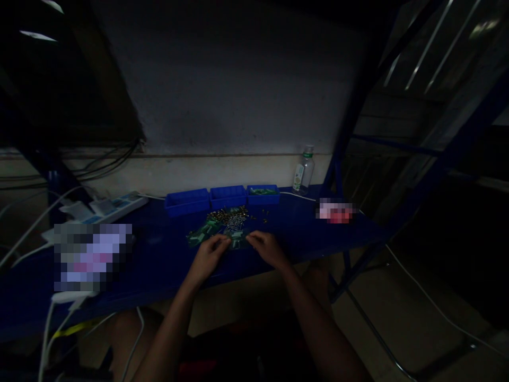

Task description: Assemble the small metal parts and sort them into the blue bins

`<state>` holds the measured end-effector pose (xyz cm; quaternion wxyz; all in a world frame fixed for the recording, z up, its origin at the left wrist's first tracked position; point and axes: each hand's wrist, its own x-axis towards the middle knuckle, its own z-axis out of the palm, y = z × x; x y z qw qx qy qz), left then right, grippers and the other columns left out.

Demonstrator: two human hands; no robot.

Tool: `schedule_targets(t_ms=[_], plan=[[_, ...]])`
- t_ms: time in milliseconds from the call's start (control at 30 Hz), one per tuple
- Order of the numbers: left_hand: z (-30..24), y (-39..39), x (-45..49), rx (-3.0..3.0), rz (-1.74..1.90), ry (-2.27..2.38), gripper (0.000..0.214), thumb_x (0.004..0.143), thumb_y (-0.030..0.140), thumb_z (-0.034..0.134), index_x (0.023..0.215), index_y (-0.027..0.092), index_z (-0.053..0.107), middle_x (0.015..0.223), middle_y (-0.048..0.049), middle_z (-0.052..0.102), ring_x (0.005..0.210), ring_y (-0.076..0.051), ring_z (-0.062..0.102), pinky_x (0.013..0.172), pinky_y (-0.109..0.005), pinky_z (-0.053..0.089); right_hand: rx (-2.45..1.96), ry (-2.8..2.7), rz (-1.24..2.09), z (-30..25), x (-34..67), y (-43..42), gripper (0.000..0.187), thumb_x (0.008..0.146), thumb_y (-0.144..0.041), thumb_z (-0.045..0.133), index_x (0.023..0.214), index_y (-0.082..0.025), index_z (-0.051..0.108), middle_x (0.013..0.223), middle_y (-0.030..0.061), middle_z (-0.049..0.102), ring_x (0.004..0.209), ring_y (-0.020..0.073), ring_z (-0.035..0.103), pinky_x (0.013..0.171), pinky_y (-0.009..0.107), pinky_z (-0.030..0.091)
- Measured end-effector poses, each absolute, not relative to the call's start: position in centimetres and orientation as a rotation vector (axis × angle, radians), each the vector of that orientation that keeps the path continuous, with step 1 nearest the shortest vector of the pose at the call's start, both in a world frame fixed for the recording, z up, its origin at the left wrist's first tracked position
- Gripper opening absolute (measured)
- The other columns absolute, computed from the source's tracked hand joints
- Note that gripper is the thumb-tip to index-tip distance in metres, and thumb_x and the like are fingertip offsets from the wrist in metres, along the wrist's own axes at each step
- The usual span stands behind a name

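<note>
The scene is dim. My left hand and my right hand rest on a blue work table, fingers curled and pinched over a small green circuit board that lies between them. Whether either hand actually grips the board is too dark to tell. More green boards lie just left of it. Behind them sits a heap of small metal parts, shiny and brass-coloured.
Three blue bins stand in a row at the back, the right one holding green pieces. A clear bottle stands by a blue frame post. A white power strip with cables lies at left. My knees show under the table.
</note>
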<state>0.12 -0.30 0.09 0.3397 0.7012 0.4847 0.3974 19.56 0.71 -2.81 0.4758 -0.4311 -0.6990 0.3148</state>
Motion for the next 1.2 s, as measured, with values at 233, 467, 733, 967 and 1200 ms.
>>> schedule_targets(t_ms=[233, 467, 733, 967, 1200], plan=[[0.1, -0.3, 0.2, 1.763, 1.046, 1.141, 0.025, 0.079, 0.04, 0.051, 0.078, 0.015, 0.056, 0.066, 0.0003, 0.058, 0.061, -0.013, 0.053, 0.059, -0.023, 0.04, -1.036, -1.636, 0.835, -3.3, 19.4, 1.1, 0.027, 0.079, -0.042, 0.05, 0.087, -0.018, 0.059, 0.077, 0.0006, 0.062, 0.073, 0.0135, 0.057, 0.065, 0.023, 0.042], [0.1, -0.3, 0.4, 1.643, 1.07, 1.19, 0.028, 0.073, 0.042, 0.057, 0.081, 0.016, 0.057, 0.062, 0.0018, 0.057, 0.055, -0.012, 0.054, 0.051, -0.021, 0.04, -1.037, -1.591, 0.843, -3.1, 19.5, 0.8, 0.023, 0.077, -0.041, 0.053, 0.08, -0.018, 0.056, 0.071, -0.0006, 0.06, 0.068, 0.0124, 0.056, 0.062, 0.023, 0.041], [0.1, -0.4, 0.5, 1.64, 1.048, 1.148, 0.03, 0.073, 0.045, 0.057, 0.078, 0.016, 0.055, 0.067, 0.0006, 0.058, 0.059, -0.013, 0.057, 0.055, -0.023, 0.046, -1.112, -1.573, 0.719, -3.6, 19.3, 1.3, 0.025, 0.074, -0.038, 0.058, 0.087, -0.018, 0.055, 0.066, -0.0026, 0.055, 0.062, 0.0108, 0.053, 0.058, 0.021, 0.04], [0.5, -0.7, 0.9, 1.813, 1.008, 1.139, 0.031, 0.075, 0.044, 0.055, 0.088, 0.017, 0.061, 0.082, -0.0031, 0.065, 0.079, -0.019, 0.061, 0.072, -0.03, 0.049, -0.972, -1.8, 0.771, -2.3, 18.4, -0.2, 0.028, 0.075, -0.039, 0.058, 0.096, -0.019, 0.057, 0.084, 0.0015, 0.064, 0.075, 0.0127, 0.059, 0.067, 0.023, 0.044], [0.2, -0.4, 0.7, 1.879, 1.023, 1.138, 0.036, 0.079, 0.043, 0.051, 0.1, 0.016, 0.064, 0.106, -0.0086, 0.062, 0.092, -0.021, 0.058, 0.082, -0.032, 0.044, -1.09, -1.731, 0.769, -3.1, 18.9, 0.4, 0.018, 0.081, -0.034, 0.05, 0.085, -0.019, 0.06, 0.073, 0.0011, 0.064, 0.068, 0.0137, 0.06, 0.063, 0.023, 0.044]])
